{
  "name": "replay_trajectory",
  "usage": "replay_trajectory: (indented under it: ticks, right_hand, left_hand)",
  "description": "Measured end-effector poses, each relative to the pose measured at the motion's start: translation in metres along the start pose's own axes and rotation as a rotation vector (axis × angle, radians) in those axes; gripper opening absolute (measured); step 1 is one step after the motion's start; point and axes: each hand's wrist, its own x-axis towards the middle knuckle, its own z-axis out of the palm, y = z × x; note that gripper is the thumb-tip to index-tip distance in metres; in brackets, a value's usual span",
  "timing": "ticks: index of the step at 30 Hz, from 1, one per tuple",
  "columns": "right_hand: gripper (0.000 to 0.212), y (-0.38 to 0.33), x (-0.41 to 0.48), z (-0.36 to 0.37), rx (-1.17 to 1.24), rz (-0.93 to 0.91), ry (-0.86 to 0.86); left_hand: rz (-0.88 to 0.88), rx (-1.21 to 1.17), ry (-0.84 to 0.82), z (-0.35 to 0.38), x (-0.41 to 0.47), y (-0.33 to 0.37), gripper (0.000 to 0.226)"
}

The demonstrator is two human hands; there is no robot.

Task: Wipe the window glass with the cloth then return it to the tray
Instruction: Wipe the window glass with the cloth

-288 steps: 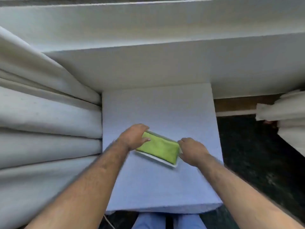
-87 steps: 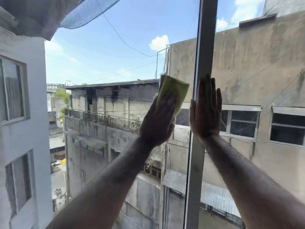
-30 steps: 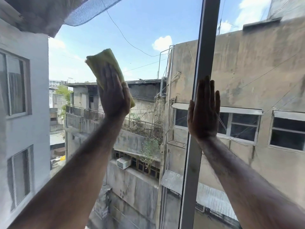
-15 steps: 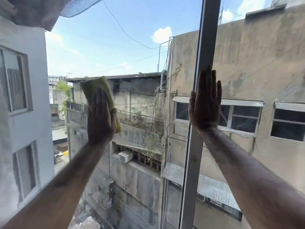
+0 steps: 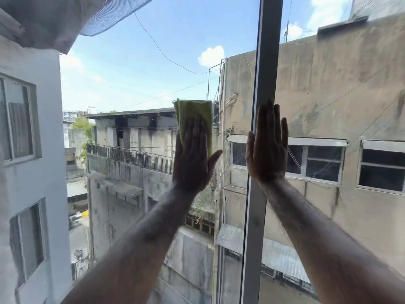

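The window glass (image 5: 131,62) fills the view, with buildings and sky behind it. A folded green cloth (image 5: 194,113) lies flat against the left pane, just left of the frame. My left hand (image 5: 192,156) presses it to the glass with a flat palm, fingers up, covering its lower half. My right hand (image 5: 268,150) rests flat and empty on the grey vertical window frame (image 5: 266,51), fingers together and pointing up. The tray is out of sight.
The grey vertical frame bar splits the window into a wide left pane and a right pane (image 5: 339,84). A dark net (image 5: 114,14) hangs outside at the top left.
My left hand has swept the cloth from the left part of the pane rightward and slightly up, close to the frame. My right hand stays on the frame.
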Motion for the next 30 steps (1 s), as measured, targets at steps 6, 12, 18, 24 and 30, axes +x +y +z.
replay_trajectory:
  ticks: [6, 12, 18, 24, 30]
  right_hand:
    - [0.062, -0.003, 0.000, -0.004, 0.014, 0.012, -0.022]
    - [0.062, -0.003, 0.001, -0.006, -0.010, 0.020, -0.050]
    - [0.063, -0.004, 0.001, -0.009, -0.009, 0.034, -0.087]
    - [0.080, 0.000, 0.006, -0.030, 0.109, 0.025, -0.251]
    - [0.079, -0.027, 0.009, -0.074, 0.240, -0.093, -0.354]
  left_hand:
    - [0.086, 0.012, 0.000, -0.021, -0.013, -0.009, 0.056]
    - [0.170, 0.027, 0.056, -0.054, 0.038, -0.034, 0.032]
    - [0.120, 0.040, -0.108, -0.069, 0.059, -0.027, 0.060]
    - [0.045, 0.151, -0.196, -0.086, 0.069, -0.016, 0.042]
    - [-0.048, -0.053, -0.269, -0.117, 0.072, -0.019, 0.030]
